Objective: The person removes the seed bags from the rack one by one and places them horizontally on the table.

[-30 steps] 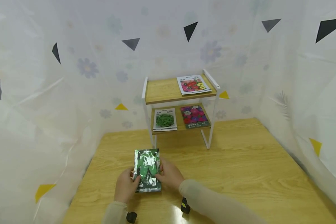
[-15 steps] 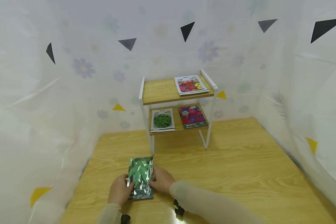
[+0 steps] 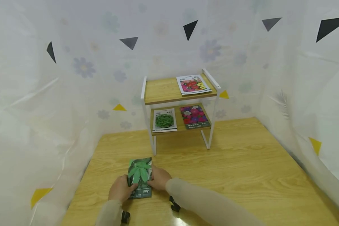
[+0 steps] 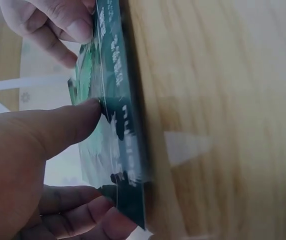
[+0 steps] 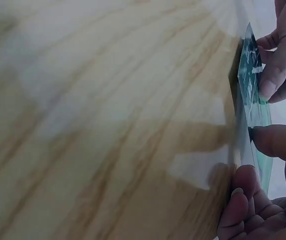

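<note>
A glossy dark-green seed packet (image 3: 140,175) with a picture of green leaves or pods is held between both hands, tilted, at the front left of the table. My left hand (image 3: 121,189) pinches its left edge, thumb on the printed face and curled fingers behind, as the left wrist view shows on the packet (image 4: 120,120). My right hand (image 3: 159,178) pinches the opposite edge, with thumb (image 5: 273,140) in front and fingertips behind. In the right wrist view the packet's lower edge is close to the tabletop; whether it touches I cannot tell.
Behind the hands stands a two-tier shelf (image 3: 166,101) with white legs. A red-flower packet (image 3: 193,85) lies on its top tier. Below lie a green-leaf packet (image 3: 165,120) and a pink-and-purple-flower packet (image 3: 195,116). Whitish sheeting (image 3: 84,94) surrounds the wooden table (image 3: 243,163).
Both hands have brought the packet lower and slightly left, nearer the front of the table. Its tilt has altered and the glare on it has faded. The grip stays the same.
</note>
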Available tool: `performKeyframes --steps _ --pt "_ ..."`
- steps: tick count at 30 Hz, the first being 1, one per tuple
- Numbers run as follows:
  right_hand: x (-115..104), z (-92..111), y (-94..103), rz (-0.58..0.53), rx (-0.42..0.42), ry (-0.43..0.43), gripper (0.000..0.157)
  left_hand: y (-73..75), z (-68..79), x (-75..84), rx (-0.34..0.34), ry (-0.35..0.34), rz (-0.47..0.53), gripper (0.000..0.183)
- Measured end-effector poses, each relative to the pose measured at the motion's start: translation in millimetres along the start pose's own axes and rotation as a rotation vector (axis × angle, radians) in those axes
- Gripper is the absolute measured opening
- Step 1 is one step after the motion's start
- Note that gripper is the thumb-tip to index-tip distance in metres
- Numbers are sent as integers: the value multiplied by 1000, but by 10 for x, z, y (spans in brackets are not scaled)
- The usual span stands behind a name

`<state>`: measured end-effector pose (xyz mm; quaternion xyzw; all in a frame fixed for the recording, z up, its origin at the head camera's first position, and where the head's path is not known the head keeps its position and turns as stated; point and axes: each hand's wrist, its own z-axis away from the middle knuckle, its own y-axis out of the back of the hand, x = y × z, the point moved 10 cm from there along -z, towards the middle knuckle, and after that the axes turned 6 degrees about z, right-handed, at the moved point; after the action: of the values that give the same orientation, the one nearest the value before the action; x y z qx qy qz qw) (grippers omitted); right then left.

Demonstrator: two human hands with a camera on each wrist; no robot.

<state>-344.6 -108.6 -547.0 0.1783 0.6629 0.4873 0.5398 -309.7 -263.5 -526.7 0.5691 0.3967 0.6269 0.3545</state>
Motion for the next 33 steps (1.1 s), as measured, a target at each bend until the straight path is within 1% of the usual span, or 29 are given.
performKeyframes --steps 2,7,10,13,16,18,20,24,28,30,33 --pt "3 -35 -2 18 -1 0 75 -20 -14 -12 -13 5 -7 68" --pt "21 -108 -16 87 -1 4 59 -10 -24 -1 -6 -5 -27 69" --pt "46 -131 -38 140 -10 -14 55 -11 -17 0 -1 -15 -41 69" --pt "49 -129 -47 170 -23 -33 58 -34 -18 -13 -9 -16 -56 69" --pt "46 -115 -59 192 -42 -46 69 -52 -25 -15 -24 -13 -74 70" --pt "51 -103 -75 198 -49 -44 72 -69 -29 -8 -37 -18 -81 69" --pt "38 -104 -89 191 -46 -24 71 -68 -28 -7 -49 -25 -84 68" --pt "12 -96 -105 158 -40 12 65 -87 -24 -28 -63 -22 -86 67" --pt "33 -104 -119 171 -51 2 67 -90 -28 -35 -49 -19 -111 69" --pt "63 -112 -116 187 -55 -17 70 -78 -38 -9 -40 -32 -115 68" --pt "77 -118 -87 175 -55 -34 73 -53 -56 30 -36 -49 -114 66"
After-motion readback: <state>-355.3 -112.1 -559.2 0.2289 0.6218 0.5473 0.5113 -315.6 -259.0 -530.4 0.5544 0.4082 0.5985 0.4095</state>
